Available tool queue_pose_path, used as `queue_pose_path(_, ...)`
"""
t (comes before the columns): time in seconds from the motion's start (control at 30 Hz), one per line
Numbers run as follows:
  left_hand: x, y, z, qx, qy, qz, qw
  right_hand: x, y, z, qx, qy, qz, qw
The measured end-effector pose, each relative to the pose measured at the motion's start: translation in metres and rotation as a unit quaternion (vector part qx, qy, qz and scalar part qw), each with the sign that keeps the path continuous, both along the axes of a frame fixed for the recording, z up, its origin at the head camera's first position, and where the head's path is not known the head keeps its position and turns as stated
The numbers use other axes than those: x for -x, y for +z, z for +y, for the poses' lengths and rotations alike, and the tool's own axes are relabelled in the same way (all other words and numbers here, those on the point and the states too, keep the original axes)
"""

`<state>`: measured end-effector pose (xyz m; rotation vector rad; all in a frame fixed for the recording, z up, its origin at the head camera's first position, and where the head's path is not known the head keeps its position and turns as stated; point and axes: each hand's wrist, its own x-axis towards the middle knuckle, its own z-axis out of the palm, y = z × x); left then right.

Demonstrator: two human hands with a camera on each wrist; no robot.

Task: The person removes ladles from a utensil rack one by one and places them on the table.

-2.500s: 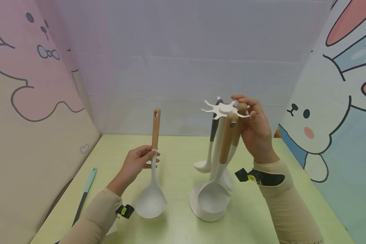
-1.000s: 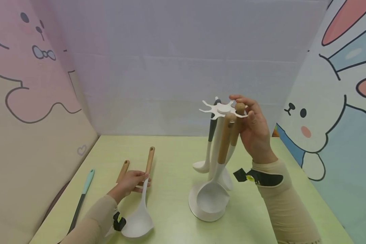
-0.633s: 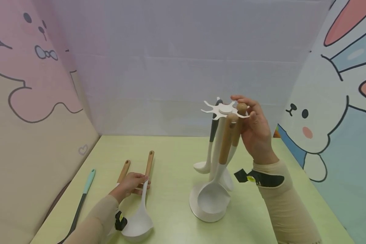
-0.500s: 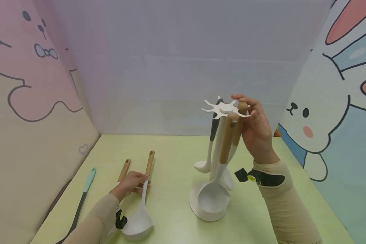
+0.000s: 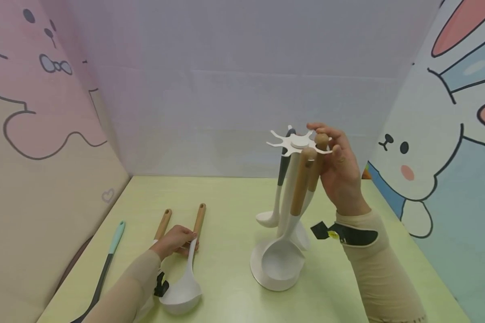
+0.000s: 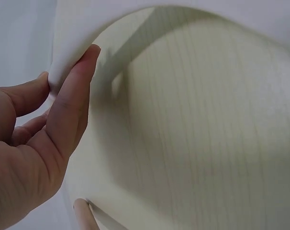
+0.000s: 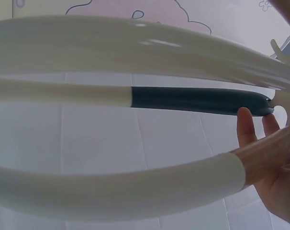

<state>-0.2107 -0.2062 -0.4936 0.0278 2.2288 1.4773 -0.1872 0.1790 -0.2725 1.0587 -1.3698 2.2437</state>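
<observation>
My left hand [image 5: 175, 238] pinches the neck of a white spatula [image 5: 182, 294] with a wooden handle, low over the table. The left wrist view shows its neck [image 6: 68, 67] between thumb and fingers, arching above the tabletop. My right hand [image 5: 343, 179] holds the top of a white utensil rack [image 5: 300, 142], thumb and fingers around a hanging wooden handle [image 5: 316, 170]. On the rack hang a white ladle [image 5: 283, 260] with a wooden handle and a smaller spoon-like utensil [image 5: 268, 219] with a dark handle [image 7: 197, 99]. Another white head is partly hidden behind the ladle.
Left of the spatula lies another wooden-handled utensil [image 5: 163, 224], its head mostly covered by my left arm. A mint-and-black utensil [image 5: 109, 260] lies at the table's left edge. Cloth walls stand around the table [image 5: 226, 197].
My left hand has lowered the spatula from upright, down and to the left, beside the other wooden-handled utensil. In the last half second it hardly moves. My right hand stays on the rack.
</observation>
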Motion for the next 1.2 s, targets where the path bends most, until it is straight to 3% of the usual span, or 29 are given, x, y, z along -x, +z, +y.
queue_pose_path(0.23,-0.001,0.001,-0.001,0.017,0.003,0.000,0.9999,-0.001,0.001,-0.001,-0.003,-0.004,0.000,1.000)
queue_pose_path(0.67,-0.007,0.015,0.005,0.103,-0.004,0.025,0.9943,-0.003,0.005,0.000,-0.009,0.000,-0.001,1.000)
queue_pose_path(0.9,-0.008,0.025,0.014,0.177,-0.032,0.063,0.9816,-0.002,0.006,0.003,0.000,0.016,-0.002,1.000)
queue_pose_path(1.13,-0.009,0.028,0.017,0.261,-0.063,0.138,0.9533,-0.003,0.006,0.005,-0.006,0.021,-0.010,1.000)
queue_pose_path(1.2,-0.010,0.030,0.019,0.265,-0.058,0.153,0.9504,-0.003,0.005,0.006,-0.009,0.024,-0.015,1.000)
